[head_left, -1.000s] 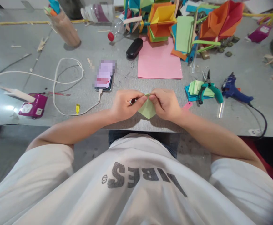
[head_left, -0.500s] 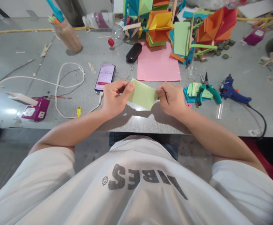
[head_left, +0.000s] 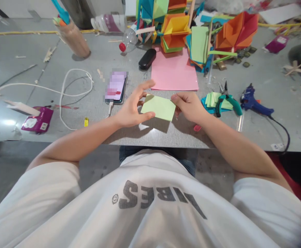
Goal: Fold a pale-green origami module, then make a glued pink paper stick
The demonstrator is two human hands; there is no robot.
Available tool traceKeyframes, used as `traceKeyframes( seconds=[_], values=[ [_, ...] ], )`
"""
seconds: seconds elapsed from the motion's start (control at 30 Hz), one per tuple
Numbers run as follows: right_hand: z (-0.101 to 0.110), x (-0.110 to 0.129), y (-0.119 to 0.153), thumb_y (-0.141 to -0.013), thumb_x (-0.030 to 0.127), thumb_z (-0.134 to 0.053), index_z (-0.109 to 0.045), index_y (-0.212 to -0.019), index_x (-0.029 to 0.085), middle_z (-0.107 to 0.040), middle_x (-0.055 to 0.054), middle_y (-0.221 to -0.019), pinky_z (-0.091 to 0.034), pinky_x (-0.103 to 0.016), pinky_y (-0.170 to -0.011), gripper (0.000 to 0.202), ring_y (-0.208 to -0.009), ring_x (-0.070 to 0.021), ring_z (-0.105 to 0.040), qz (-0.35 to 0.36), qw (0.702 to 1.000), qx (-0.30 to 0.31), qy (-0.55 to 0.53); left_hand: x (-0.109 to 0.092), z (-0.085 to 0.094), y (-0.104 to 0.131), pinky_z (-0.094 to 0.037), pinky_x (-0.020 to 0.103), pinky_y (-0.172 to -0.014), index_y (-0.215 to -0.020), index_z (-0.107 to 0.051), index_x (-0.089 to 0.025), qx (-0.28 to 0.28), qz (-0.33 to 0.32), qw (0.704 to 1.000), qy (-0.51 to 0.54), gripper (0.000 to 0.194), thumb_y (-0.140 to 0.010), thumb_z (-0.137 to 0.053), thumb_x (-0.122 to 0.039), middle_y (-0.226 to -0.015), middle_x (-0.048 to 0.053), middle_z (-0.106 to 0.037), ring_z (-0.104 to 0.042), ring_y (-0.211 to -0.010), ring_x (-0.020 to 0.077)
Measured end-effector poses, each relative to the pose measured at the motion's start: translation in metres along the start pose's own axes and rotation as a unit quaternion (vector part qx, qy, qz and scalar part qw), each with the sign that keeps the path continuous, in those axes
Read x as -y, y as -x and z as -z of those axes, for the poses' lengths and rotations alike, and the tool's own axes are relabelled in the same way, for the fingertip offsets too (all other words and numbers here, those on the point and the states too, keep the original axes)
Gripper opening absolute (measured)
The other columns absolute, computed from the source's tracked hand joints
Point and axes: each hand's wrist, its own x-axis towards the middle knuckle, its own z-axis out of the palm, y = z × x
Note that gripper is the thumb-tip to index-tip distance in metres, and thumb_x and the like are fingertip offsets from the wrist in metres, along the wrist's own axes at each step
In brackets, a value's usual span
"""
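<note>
A light green rectangle of paper is held just above the front of the grey table. My right hand pinches its upper right corner between thumb and fingers. At the paper's left side is my left hand, spread open, with the index finger stretched out past the top edge and the thumb across the lower edge. Some of the left fingers are partly hidden behind the paper. Beneath my right wrist lies a small pink-red piece.
Right of my hands lie green and blue paper pieces, teal-handled pliers and a blue glue gun. Left are a phone and a white cable. Behind sit pink paper, a black case and orange folded paper.
My left hand has loosened its pinch on the paper's left corner and spread its fingers. The paper has tilted flatter, with the right hand still pinching it.
</note>
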Motion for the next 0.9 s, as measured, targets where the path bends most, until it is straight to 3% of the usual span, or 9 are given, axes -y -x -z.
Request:
traceKeyframes(
  seconds=[0.13,0.23,0.37,0.43,0.5,0.57,0.7,0.8,0.9],
  values=[
    [0.003,0.002,-0.001,-0.097,0.094,-0.069,-0.062,-0.067,0.025,-0.061,0.001,-0.050,-0.040,-0.031,-0.044,0.075,-0.041,-0.0154,-0.056,-0.044,0.997,0.028,-0.052,-0.001,0.007,-0.006,-0.062,0.050,-0.119,-0.156,-0.071,-0.028,0.053,-0.026,0.998,0.006,0.108,-0.063,-0.111,-0.065,-0.173,0.021,-0.061,-0.063,-0.157,0.0414],
    [0.004,0.002,-0.002,-0.095,0.092,-0.075,-0.064,-0.066,0.024,-0.060,0.000,-0.049,-0.040,-0.030,-0.042,0.075,-0.040,-0.0154,-0.058,-0.063,0.995,0.034,-0.069,-0.004,0.007,-0.007,-0.059,0.051,-0.121,-0.153,-0.073,-0.021,0.079,-0.014,0.996,-0.026,0.093,-0.073,-0.106,-0.055,-0.157,0.020,-0.074,-0.072,-0.144,0.0379],
    [0.002,-0.006,-0.003,-0.095,0.095,-0.071,-0.064,-0.074,0.025,-0.063,0.000,-0.053,-0.042,-0.029,-0.041,0.074,-0.042,-0.0159,-0.060,-0.059,0.991,0.024,-0.116,-0.002,0.001,-0.005,-0.063,0.037,-0.091,-0.126,-0.083,-0.019,0.039,0.043,0.997,-0.043,0.043,-0.090,-0.088,-0.043,-0.118,0.012,-0.085,-0.079,-0.106,0.0259],
    [-0.003,-0.011,-0.002,-0.097,0.099,-0.062,-0.066,-0.091,0.026,-0.067,0.001,-0.062,-0.042,-0.028,-0.040,0.073,-0.045,-0.0162,-0.062,-0.046,0.989,-0.002,-0.138,0.002,-0.002,-0.005,-0.055,0.031,-0.070,-0.098,-0.080,-0.019,-0.007,0.068,0.997,-0.043,0.024,-0.097,-0.082,-0.043,-0.085,0.005,-0.076,-0.068,-0.076,0.0185],
    [-0.009,-0.015,0.001,-0.097,0.095,-0.067,-0.064,-0.114,0.028,-0.072,0.002,-0.078,-0.044,-0.028,-0.042,0.069,-0.051,-0.0151,-0.064,-0.014,0.992,-0.038,-0.120,0.008,-0.003,-0.005,-0.041,0.029,-0.056,-0.077,-0.068,-0.021,-0.047,0.086,0.994,-0.043,0.036,-0.100,-0.081,-0.046,-0.064,-0.001,-0.056,-0.047,-0.058,0.0129],
    [-0.014,-0.016,0.005,-0.092,0.081,-0.086,-0.060,-0.131,0.030,-0.076,0.000,-0.102,-0.051,-0.029,-0.049,0.069,-0.060,-0.0136,-0.065,0.042,0.995,-0.073,-0.056,0.013,-0.004,-0.006,-0.033,0.029,-0.050,-0.068,-0.057,-0.023,-0.072,0.095,0.992,-0.037,0.050,-0.098,-0.085,-0.050,-0.058,-0.003,-0.046,-0.037,-0.053,0.0104],
    [-0.015,-0.014,0.011,-0.082,0.043,-0.099,-0.062,-0.146,0.031,-0.072,-0.009,-0.145,-0.062,-0.035,-0.069,0.075,-0.086,-0.0178,-0.070,0.130,0.986,-0.073,0.078,0.020,-0.006,-0.009,-0.048,0.027,-0.050,-0.079,-0.067,-0.022,-0.091,0.113,0.988,0.061,0.047,-0.099,-0.084,-0.062,-0.066,0.001,-0.065,-0.057,-0.057,0.0138],
    [-0.010,-0.015,0.008,-0.081,0.030,-0.091,-0.065,-0.149,0.030,-0.071,-0.011,-0.150,-0.063,-0.038,-0.075,0.073,-0.096,-0.0225,-0.070,0.151,0.980,-0.052,0.118,0.024,-0.010,-0.011,-0.062,0.031,-0.056,-0.103,-0.076,-0.021,-0.080,0.124,0.977,0.155,0.042,-0.097,-0.085,-0.062,-0.083,0.006,-0.080,-0.077,-0.071,0.0213],
    [-0.004,-0.019,0.004,-0.081,0.023,-0.084,-0.073,-0.131,0.028,-0.071,-0.011,-0.141,-0.065,-0.043,-0.085,0.052,-0.114,-0.0293,-0.070,0.168,0.975,-0.046,0.137,0.028,-0.011,-0.012,-0.065,0.032,-0.059,-0.123,-0.072,-0.021,-0.087,0.140,0.973,0.162,0.044,-0.093,-0.088,-0.049,-0.091,0.006,-0.083,-0.082,-0.077,0.0235]
  ],
)
